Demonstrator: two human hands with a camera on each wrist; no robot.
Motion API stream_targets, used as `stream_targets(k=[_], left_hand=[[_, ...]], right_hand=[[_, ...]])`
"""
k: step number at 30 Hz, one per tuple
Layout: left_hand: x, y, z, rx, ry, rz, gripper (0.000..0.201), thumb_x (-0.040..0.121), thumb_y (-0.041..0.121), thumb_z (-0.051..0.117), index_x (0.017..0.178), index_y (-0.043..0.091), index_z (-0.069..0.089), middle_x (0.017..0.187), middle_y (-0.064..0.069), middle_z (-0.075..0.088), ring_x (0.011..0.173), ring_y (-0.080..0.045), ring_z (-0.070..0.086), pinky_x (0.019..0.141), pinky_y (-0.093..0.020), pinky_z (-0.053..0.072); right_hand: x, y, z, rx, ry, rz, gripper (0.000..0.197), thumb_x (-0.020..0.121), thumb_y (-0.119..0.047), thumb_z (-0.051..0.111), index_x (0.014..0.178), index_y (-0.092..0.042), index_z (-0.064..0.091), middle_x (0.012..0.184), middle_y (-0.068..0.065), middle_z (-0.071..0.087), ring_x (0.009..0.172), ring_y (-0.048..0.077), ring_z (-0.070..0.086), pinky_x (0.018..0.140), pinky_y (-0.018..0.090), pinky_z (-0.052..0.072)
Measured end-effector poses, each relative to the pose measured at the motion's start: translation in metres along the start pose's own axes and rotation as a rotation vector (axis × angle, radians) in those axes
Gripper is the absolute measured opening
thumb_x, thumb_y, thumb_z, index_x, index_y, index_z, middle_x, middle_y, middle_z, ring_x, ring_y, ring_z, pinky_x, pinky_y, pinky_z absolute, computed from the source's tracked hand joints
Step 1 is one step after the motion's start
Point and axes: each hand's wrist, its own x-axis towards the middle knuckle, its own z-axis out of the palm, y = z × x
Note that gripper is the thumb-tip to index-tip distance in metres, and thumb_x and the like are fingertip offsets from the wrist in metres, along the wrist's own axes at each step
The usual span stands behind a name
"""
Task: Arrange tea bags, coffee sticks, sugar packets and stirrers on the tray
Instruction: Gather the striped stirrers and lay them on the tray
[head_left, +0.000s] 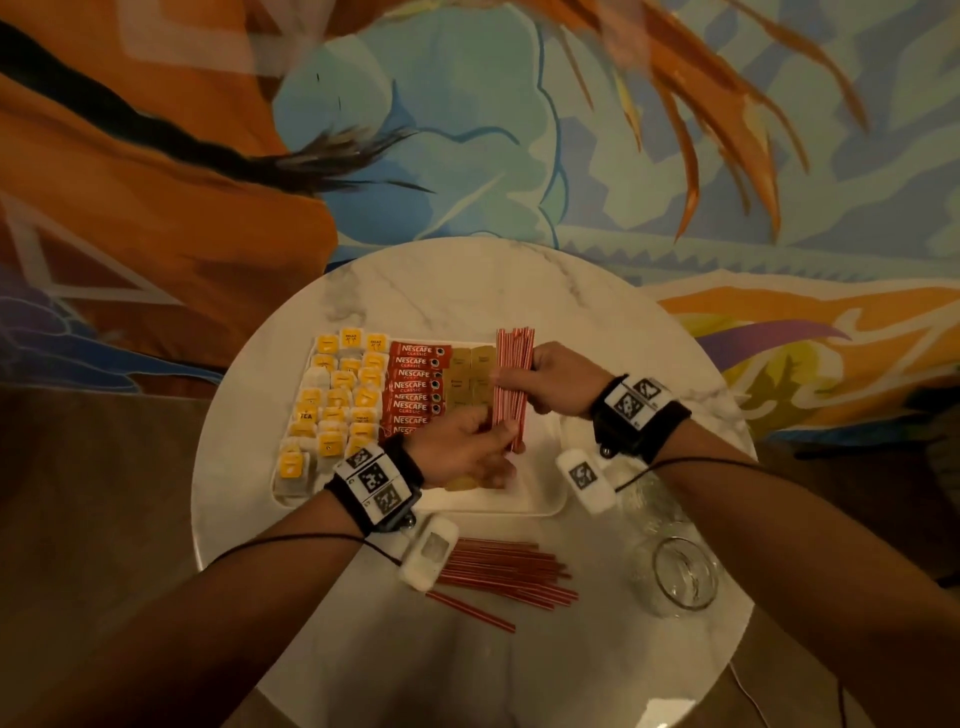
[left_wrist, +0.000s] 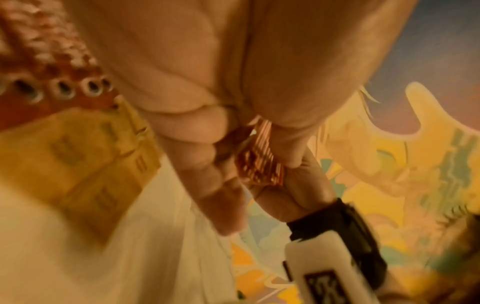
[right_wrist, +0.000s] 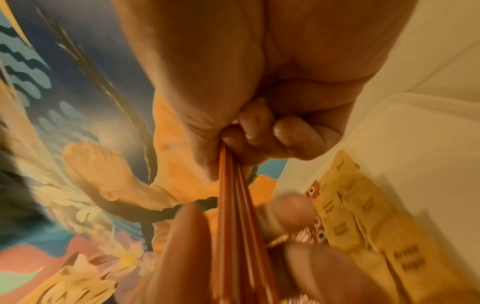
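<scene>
A white tray (head_left: 519, 500) on the round marble table (head_left: 467, 291) holds rows of yellow tea bags (head_left: 337, 400), red coffee sticks (head_left: 415, 387) and brown sugar packets (head_left: 470, 379). Over the tray's right part, both hands hold a bundle of red-and-white striped stirrers (head_left: 511, 358). My right hand (head_left: 519, 371) grips the bundle's middle from the right, fingers curled round it (right_wrist: 233, 205). My left hand (head_left: 501, 434) pinches the near end of the bundle (left_wrist: 259, 164). The sugar packets (left_wrist: 78, 156) lie just left of the bundle.
More striped stirrers (head_left: 504, 574) lie loose on the table in front of the tray. A clear glass jar (head_left: 683, 577) stands at the near right. A painted wall rises behind the table.
</scene>
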Motion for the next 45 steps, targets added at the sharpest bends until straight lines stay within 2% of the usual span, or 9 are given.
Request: stream_targets(k=[4,9,16,22,30,37,39,42,45], left_hand=[[0.024,0.011,-0.036,0.626,0.162,0.046,0.032,0.097,0.038,0.059,0.123,0.020,0.057,0.114,0.005,0.065,0.106,-0.018,0.065,0.085,-0.031,0.056],[0.052,0.027,-0.058,0.858,0.234,0.031,0.035,0.093,0.034,0.064,0.125,0.021,0.056,0.111,0.007,0.063,0.102,-0.014,0.061,0.092,-0.037,0.054],[0.078,0.033,-0.069,0.862,0.214,-0.056,0.015,0.088,0.018,0.067,0.100,0.018,0.060,0.099,-0.005,0.065,0.103,-0.035,0.065,0.093,-0.048,0.055],[0.093,0.031,-0.076,1.024,0.250,-0.078,0.035,0.088,0.035,0.069,0.117,0.019,0.061,0.114,0.000,0.063,0.103,-0.020,0.060,0.091,-0.036,0.053],[0.101,0.038,-0.073,1.200,0.209,-0.080,0.036,0.092,0.033,0.065,0.124,0.018,0.059,0.121,-0.001,0.061,0.109,-0.022,0.060,0.093,-0.035,0.051],[0.118,0.043,-0.061,1.491,0.089,-0.112,0.024,0.093,0.024,0.061,0.110,0.008,0.068,0.108,-0.009,0.069,0.094,-0.025,0.066,0.083,-0.034,0.056],[0.125,0.042,-0.058,1.516,0.096,-0.115,0.013,0.092,0.019,0.060,0.097,0.008,0.066,0.101,-0.007,0.070,0.083,-0.023,0.064,0.075,-0.032,0.055],[0.131,0.041,-0.056,1.545,0.102,-0.126,0.009,0.094,0.017,0.058,0.086,0.013,0.060,0.094,-0.007,0.069,0.075,-0.022,0.059,0.067,-0.030,0.047],[0.135,0.039,-0.054,1.527,0.115,-0.116,0.014,0.095,0.014,0.055,0.094,0.012,0.069,0.092,-0.007,0.070,0.075,-0.022,0.062,0.065,-0.029,0.044]], right_hand=[[0.040,0.015,-0.026,0.010,0.021,0.198,0.046,0.086,-0.049,0.072,0.055,-0.017,0.057,0.050,0.000,0.046,0.049,0.018,0.041,0.052,0.030,0.040],[0.069,0.039,-0.024,-0.207,-0.065,0.362,0.050,0.074,-0.067,0.068,0.063,-0.018,0.065,0.062,0.004,0.062,0.054,0.020,0.052,0.061,0.032,0.046],[0.089,0.048,-0.016,-0.291,-0.062,0.430,0.044,0.081,-0.058,0.070,0.060,-0.020,0.065,0.062,0.002,0.062,0.052,0.019,0.053,0.061,0.030,0.046],[0.100,0.043,-0.017,-0.363,-0.068,0.426,0.044,0.082,-0.053,0.073,0.056,-0.019,0.065,0.040,-0.006,0.057,0.042,0.014,0.051,0.050,0.023,0.042],[0.095,0.044,-0.024,-0.420,-0.072,0.453,0.039,0.085,-0.045,0.067,0.071,-0.010,0.077,0.071,0.004,0.076,0.049,0.016,0.057,0.052,0.024,0.047],[0.085,0.048,-0.024,-0.479,-0.012,0.487,0.031,0.084,-0.025,0.069,0.057,-0.011,0.061,0.042,-0.004,0.060,0.030,0.007,0.051,0.045,0.020,0.043],[0.084,0.053,-0.021,-0.432,0.017,0.469,0.025,0.084,-0.021,0.072,0.062,-0.013,0.062,0.047,-0.004,0.063,0.037,0.007,0.057,0.039,0.017,0.043],[0.082,0.055,-0.015,-0.425,0.039,0.432,0.017,0.084,-0.023,0.071,0.071,-0.014,0.065,0.071,0.005,0.070,0.063,0.019,0.067,0.056,0.024,0.055],[0.079,0.053,-0.010,-0.479,0.027,0.393,0.021,0.086,-0.021,0.064,0.079,-0.004,0.073,0.074,0.011,0.070,0.066,0.024,0.063,0.067,0.035,0.056]])
